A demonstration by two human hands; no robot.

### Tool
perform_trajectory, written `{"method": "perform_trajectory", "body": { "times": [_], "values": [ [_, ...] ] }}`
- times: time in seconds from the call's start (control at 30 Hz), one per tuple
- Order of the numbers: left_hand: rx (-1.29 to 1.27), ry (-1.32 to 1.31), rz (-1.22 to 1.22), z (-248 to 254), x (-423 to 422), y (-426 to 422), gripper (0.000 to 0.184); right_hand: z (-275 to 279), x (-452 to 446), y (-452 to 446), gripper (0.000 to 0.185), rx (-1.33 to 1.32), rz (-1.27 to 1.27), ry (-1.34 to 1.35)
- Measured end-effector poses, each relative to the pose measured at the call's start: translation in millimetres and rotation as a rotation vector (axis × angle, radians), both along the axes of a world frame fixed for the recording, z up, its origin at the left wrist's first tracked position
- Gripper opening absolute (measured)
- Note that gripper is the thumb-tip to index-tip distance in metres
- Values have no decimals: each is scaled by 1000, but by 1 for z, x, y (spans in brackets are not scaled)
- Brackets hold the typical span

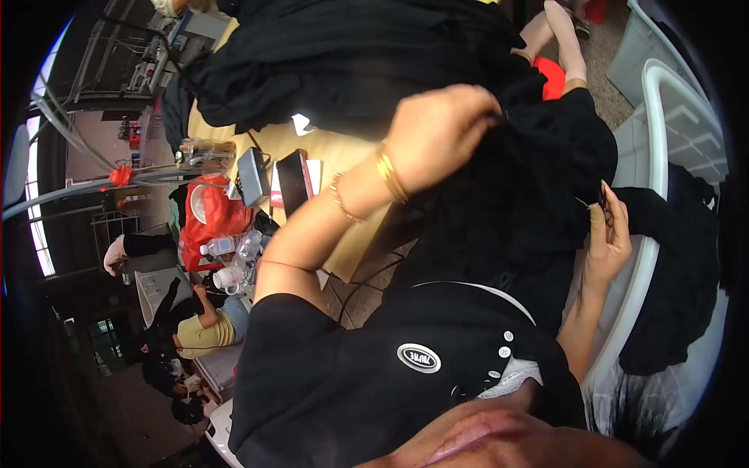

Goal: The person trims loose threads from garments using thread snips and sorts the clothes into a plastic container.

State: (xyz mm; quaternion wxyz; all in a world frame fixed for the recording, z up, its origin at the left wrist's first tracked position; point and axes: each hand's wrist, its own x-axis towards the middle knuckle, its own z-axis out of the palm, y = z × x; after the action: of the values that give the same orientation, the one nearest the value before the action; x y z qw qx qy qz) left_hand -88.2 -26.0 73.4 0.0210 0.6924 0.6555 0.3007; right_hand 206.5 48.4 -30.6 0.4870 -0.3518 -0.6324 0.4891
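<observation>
Both pinching, left hand point(449, 131) holds black cloth point(530, 160), right hand point(609, 238) a tool point(583, 203) pointing left.

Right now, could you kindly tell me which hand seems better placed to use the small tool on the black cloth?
Probably the right hand: it holds the small tool, right beside the black cloth. The left hand, somewhat blurred, is at the cloth, away from the tool.
</observation>
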Motion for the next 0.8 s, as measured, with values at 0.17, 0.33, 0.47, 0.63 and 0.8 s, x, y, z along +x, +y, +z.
{"method": "perform_trajectory", "body": {
  "times": [0.17,0.33,0.47,0.63,0.8],
  "values": [
    [206,-576,220,124,-55,-5,14,-3,3,2,33,-83,-94,67],
    [354,-371,419,169,-189,-17,13,8,1,-4,31,-105,-103,31],
    [220,-225,585,133,-279,-2,12,1,4,-10,32,-62,-92,89],
    [240,-115,676,105,-309,16,11,-16,14,-8,33,5,-63,80],
    [425,-82,608,86,-285,37,11,-28,18,-9,31,-10,-65,60]
  ]
}}
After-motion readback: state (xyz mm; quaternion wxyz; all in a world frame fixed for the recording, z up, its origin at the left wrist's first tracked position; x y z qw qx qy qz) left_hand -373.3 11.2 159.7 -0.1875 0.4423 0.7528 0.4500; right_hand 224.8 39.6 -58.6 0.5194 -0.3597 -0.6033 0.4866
